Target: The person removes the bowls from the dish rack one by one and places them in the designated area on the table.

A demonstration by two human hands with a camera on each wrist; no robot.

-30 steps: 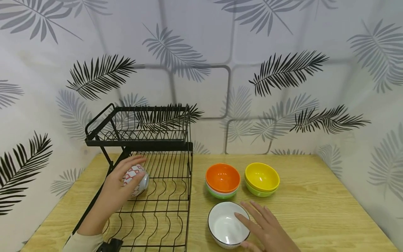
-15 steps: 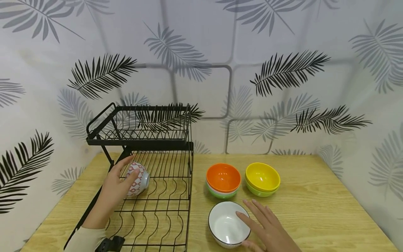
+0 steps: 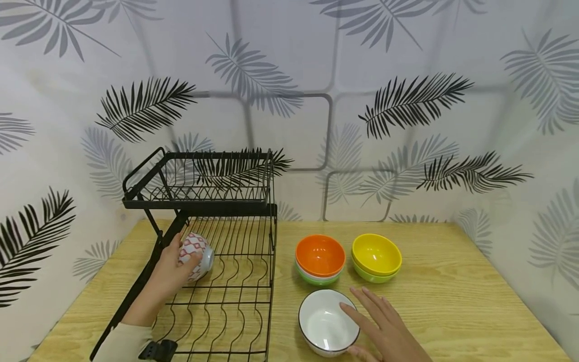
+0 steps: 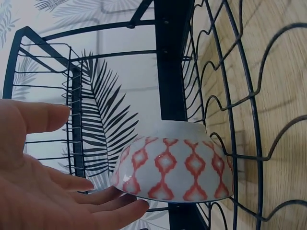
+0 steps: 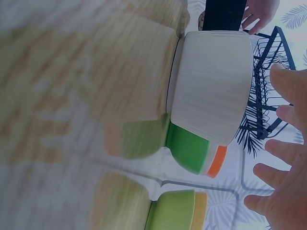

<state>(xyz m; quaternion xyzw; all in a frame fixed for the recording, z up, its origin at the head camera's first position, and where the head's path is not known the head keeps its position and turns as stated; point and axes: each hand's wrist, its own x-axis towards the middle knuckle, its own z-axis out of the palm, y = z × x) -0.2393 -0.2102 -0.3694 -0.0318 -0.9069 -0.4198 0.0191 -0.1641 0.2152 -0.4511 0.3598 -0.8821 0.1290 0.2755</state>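
A white bowl with a red diamond pattern (image 4: pixel 165 165) stands on its side in the lower tier of the black wire dish rack (image 3: pixel 217 303). My left hand (image 3: pixel 169 271) is at its left, thumb apart and fingers extended, fingertips right at the rim in the left wrist view. On the table, right of the rack, sits a white bowl with a dark rim (image 3: pixel 328 322). My right hand (image 3: pixel 384 327) is beside it with fingers spread, the index finger overlapping its right edge in the head view. In the right wrist view, that hand's fingers (image 5: pixel 273 175) are apart from the bowl's side.
Behind the white bowl stands a stack with an orange bowl (image 3: pixel 320 255) on top of white and green ones. To its right, a yellow bowl (image 3: pixel 377 254) is nested in a green one. The rack's upper tier (image 3: pixel 194 205) overhangs the back of the lower one.
My left hand's fingers have come off the top of the patterned bowl and drawn back to the left; the bowl stays in the rack. The right hand has barely moved.
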